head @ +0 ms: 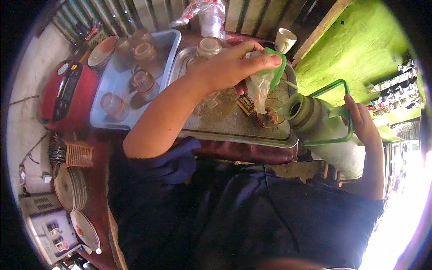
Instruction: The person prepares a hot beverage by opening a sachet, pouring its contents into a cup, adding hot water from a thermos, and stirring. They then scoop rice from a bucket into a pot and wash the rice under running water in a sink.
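My left hand (241,65) grips a green plastic lid (278,69) together with crumpled clear plastic (260,89), above a metal tray. On the right, my right hand (361,118) is closed around the green handle (347,101) of a large pale green vacuum flask (320,118). The flask is tilted, its uncovered mouth (295,108) towards a drinking glass (270,118) on the tray. Something brown shows inside that glass; whether liquid is flowing cannot be made out. Beside it lies a dark sachet (245,104) bearing writing.
Upturned glasses (145,81) stand in a light blue plastic tray (135,119) left of the metal tray (222,130). A white mug (285,40) and bagged plastic cups (212,22) are behind. A red rice cooker (67,94) and stacked plates (67,189) are at left.
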Demonstrator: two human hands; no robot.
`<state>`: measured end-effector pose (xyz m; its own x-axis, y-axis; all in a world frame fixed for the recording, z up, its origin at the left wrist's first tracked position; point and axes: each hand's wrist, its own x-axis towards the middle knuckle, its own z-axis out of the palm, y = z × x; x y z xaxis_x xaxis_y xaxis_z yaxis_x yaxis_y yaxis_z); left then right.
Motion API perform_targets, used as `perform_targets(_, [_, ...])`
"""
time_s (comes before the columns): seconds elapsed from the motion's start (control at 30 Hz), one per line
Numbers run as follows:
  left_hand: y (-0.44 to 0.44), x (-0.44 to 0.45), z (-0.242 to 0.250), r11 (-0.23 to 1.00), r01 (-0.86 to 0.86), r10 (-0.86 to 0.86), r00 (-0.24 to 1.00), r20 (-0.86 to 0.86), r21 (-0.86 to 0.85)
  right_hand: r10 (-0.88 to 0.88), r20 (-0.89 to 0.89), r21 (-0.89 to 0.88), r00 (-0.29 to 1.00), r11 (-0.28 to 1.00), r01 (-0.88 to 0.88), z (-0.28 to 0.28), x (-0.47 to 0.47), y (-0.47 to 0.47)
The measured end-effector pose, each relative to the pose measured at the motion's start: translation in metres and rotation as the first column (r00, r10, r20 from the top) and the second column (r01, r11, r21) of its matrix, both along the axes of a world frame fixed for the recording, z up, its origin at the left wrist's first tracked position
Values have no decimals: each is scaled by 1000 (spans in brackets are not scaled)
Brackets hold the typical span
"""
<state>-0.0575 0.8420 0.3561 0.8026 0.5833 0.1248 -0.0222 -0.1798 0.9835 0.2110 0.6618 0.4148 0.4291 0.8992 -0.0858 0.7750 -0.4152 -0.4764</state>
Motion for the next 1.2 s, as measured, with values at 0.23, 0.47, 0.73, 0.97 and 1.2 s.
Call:
perform_targets(0.23, [-3,7,4,1000,-11,10,997,-74,-13,-17,-1,2,1000,1000,17,-2,8,-1])
perform_targets(0.47, [-7,6,12,997,10,-23,986,-164,-80,93,151,19,984,995,-97,-5,5,-3])
perform_targets(0.73, [-6,5,4,997,0,-12,990,-144,-83,19,92,-17,996,1000,-17,-9,11,-1])
perform_targets(0.97, [-8,7,-6,998,23,-30,991,-127,-51,-65,-108,70,992,995,73,-12,16,-8])
perform_targets(1.2, [-38,54,-7,980,49,-24,992,-127,194,21,-425,141,905,989,44,-3,34,-24])
